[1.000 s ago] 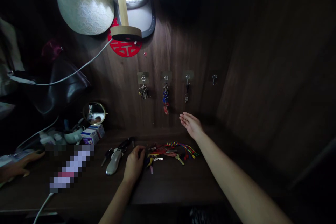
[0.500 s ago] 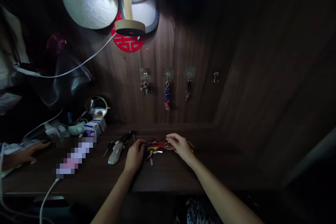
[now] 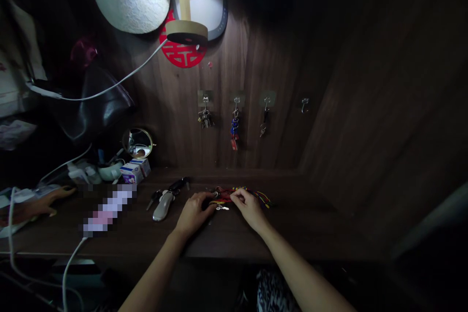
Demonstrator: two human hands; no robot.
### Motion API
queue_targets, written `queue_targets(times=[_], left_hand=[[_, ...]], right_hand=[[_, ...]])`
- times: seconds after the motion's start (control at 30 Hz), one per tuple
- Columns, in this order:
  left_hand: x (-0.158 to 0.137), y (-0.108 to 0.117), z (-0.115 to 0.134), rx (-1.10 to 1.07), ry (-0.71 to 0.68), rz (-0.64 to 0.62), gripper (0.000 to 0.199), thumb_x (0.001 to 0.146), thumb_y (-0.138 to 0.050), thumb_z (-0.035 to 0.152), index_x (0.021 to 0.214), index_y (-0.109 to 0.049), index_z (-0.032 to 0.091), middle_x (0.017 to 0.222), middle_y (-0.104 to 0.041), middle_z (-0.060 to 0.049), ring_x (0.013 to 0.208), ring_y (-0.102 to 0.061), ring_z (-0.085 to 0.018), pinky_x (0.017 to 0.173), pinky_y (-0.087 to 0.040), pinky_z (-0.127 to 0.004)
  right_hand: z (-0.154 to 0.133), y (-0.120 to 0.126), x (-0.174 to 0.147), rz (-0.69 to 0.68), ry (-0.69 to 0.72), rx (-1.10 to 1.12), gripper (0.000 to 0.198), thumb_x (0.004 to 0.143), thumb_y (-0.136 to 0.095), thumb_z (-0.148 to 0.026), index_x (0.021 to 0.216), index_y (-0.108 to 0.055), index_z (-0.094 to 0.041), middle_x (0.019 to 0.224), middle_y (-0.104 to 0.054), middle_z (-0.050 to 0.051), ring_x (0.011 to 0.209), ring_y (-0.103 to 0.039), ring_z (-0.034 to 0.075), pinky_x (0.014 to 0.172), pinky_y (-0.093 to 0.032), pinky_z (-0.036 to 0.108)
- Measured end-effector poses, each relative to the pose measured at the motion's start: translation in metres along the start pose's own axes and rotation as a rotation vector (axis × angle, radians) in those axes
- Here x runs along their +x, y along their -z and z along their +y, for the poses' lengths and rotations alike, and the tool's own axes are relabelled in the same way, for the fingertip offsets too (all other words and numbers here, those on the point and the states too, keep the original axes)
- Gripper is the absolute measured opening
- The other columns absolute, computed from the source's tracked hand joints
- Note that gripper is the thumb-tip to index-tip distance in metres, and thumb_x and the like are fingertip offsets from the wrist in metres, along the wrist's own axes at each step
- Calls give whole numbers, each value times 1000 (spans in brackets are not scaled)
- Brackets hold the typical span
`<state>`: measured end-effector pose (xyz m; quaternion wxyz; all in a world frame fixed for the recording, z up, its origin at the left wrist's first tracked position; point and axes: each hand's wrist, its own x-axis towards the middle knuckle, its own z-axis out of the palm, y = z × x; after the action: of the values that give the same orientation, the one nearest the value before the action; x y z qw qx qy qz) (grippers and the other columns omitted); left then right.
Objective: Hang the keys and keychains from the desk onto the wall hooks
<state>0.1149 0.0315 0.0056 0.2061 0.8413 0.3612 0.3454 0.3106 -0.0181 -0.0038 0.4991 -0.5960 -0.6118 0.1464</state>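
A bunch of keys with braided red and yellow cords (image 3: 223, 201) lies on the dark wooden shelf between my two hands. My left hand (image 3: 194, 213) grips the key end of the bunch, thumb and index finger around it. A small silver key (image 3: 222, 208) shows just past the thumb. My right hand (image 3: 249, 207) pinches the red cord, and its fingertips hide part of it. Loose cord ends with yellow and green (image 3: 265, 199) stick out beyond the right hand. Left of my left hand lie a silver key fob (image 3: 163, 206) and a black car key (image 3: 179, 185).
On the wall, hooks carry a key bunch (image 3: 205, 118), blue-and-red tagged keys (image 3: 234, 129) and a small key (image 3: 263, 129); a bare hook (image 3: 304, 105) is farther right. Small boxes (image 3: 134, 170), a round mirror (image 3: 138, 143) and a white cable (image 3: 69, 263) are left. A lamp (image 3: 186, 31) hangs above.
My left hand has turned and shifted right over the keys, hiding the blue part. My right hand has closed into a pinch on the cord. The view has shifted slightly.
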Motion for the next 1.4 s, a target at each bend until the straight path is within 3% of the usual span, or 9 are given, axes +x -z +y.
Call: queue_targets(times=[0.13, 0.27, 0.53, 0.73, 0.93, 1.1, 1.3, 1.4], left_hand=[[-1, -2, -2, 26, 4, 38, 17, 79, -55, 34, 87, -63, 21, 91, -67, -4, 91, -59, -21, 85, -44, -33], [-2, -1, -1, -16, 36, 35, 17, 82, -48, 33, 81, -60, 21, 88, -65, -5, 90, -58, -21, 84, -43, -33], [0, 7, 3, -327, 190, 157, 25, 84, -42, 43, 79, -52, 21, 76, -65, -1, 75, -60, -17, 73, -44, -26], [2, 8, 0, -481, 196, 176, 28, 83, -44, 46, 78, -50, 20, 76, -66, -2, 79, -60, -17, 75, -44, -27], [2, 11, 4, -519, 217, 161, 35, 81, -45, 52, 76, -53, 18, 78, -67, -2, 80, -61, -17, 76, -44, -27], [2, 11, 6, -599, 206, 121, 33, 82, -45, 50, 78, -53, 18, 76, -67, -3, 78, -62, -17, 75, -46, -27], [3, 8, 1, -629, 197, 126, 32, 80, -48, 49, 78, -53, 18, 73, -66, -1, 74, -61, -16, 73, -47, -28], [3, 10, 2, -626, 209, 134, 32, 81, -48, 48, 82, -57, 16, 79, -66, -2, 79, -62, -17, 75, -48, -28]], right_hand=[[-3, -1, -2, -76, 79, -42, 10, 76, -56, -27, 83, -61, -22, 86, -65, 2, 84, -58, 17, 77, -43, 30], [-4, -2, -3, -91, 144, -194, 12, 81, -50, -24, 73, -59, -23, 83, -64, 2, 87, -56, 19, 81, -40, 32], [14, -1, 0, 128, 40, -314, 17, 84, -40, -23, 74, -54, -22, 71, -61, 3, 70, -56, 18, 65, -39, 28], [5, 1, -3, 237, 75, -332, 16, 80, -45, -18, 83, -60, -22, 84, -62, 6, 84, -55, 21, 77, -40, 33], [-21, 0, -4, 85, 162, -239, 20, 83, -46, -20, 92, -63, -24, 92, -65, 5, 91, -55, 21, 85, -39, 36], [-35, -15, 1, -46, 174, -156, 23, 84, -49, -27, 104, -60, -26, 95, -65, 3, 90, -56, 19, 83, -40, 34], [-54, -30, 9, -37, 153, -103, 13, 79, -53, -25, 68, -61, -22, 73, -62, 1, 75, -55, 17, 71, -41, 29], [-65, -32, 14, -29, 58, 59, 16, 77, -54, -27, 63, -59, -20, 63, -59, -1, 63, -54, 14, 60, -41, 26]])
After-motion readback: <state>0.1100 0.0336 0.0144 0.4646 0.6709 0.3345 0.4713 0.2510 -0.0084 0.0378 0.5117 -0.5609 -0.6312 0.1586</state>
